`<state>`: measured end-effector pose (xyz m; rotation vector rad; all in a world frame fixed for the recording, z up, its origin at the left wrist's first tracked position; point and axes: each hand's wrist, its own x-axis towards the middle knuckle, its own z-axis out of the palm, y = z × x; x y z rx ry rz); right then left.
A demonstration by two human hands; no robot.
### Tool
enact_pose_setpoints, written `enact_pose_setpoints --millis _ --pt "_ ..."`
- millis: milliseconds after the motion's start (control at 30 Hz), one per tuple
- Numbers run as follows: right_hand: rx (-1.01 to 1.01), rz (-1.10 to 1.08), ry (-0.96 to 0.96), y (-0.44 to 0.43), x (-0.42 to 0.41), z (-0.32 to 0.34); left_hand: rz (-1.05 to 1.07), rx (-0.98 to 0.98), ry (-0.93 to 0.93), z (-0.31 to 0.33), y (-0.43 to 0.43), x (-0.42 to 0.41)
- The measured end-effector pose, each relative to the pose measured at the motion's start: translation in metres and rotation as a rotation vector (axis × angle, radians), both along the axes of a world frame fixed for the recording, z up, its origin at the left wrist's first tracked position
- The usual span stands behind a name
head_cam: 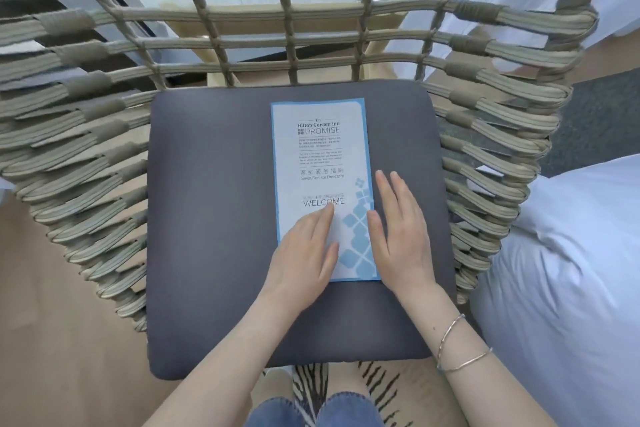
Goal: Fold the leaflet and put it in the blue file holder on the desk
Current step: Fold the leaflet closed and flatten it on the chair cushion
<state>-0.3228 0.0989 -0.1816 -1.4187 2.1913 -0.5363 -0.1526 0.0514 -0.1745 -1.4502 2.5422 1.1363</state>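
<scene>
Chair (485,135): woven, grey cushion (214,218). Leaflet (320,156) lies flat at the cushion's centre, apparently folded narrow. Left hand (304,253) flat, fingers together, pressing its lower part. Right hand (401,236) flat beside its right edge. Advice: run fingers firmly along the crease. Holder not visible.

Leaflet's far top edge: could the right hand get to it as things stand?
Probably yes. The right hand lies flat beside the leaflet, which lies alone on the grey cushion with nothing between hand and far edge.
</scene>
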Motion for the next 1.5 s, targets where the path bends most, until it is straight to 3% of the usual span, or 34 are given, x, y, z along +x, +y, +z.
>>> enact_pose_setpoints --millis 100,267,467,900,1100,1500 --pt "0.022 0.005 0.022 0.001 0.001 -0.013 -0.029 -0.080 -0.041 -0.008 0.001 0.000" --pt "0.044 0.021 0.080 -0.002 0.003 -0.007 -0.040 -0.007 0.017 0.009 -0.010 0.001" --pt "0.079 0.109 0.162 -0.032 0.008 -0.002 -0.053 -0.224 -0.122 0.008 -0.040 0.007" --pt "-0.002 0.258 0.273 -0.137 0.004 -0.044 -0.092 -0.409 -0.187 -0.060 -0.138 -0.029" --pt "0.009 0.278 0.334 -0.137 0.002 -0.072 -0.106 -0.432 -0.222 -0.084 -0.136 -0.028" --pt "0.051 0.236 0.332 -0.127 -0.025 -0.065 -0.182 -0.431 -0.220 -0.074 -0.157 0.012"
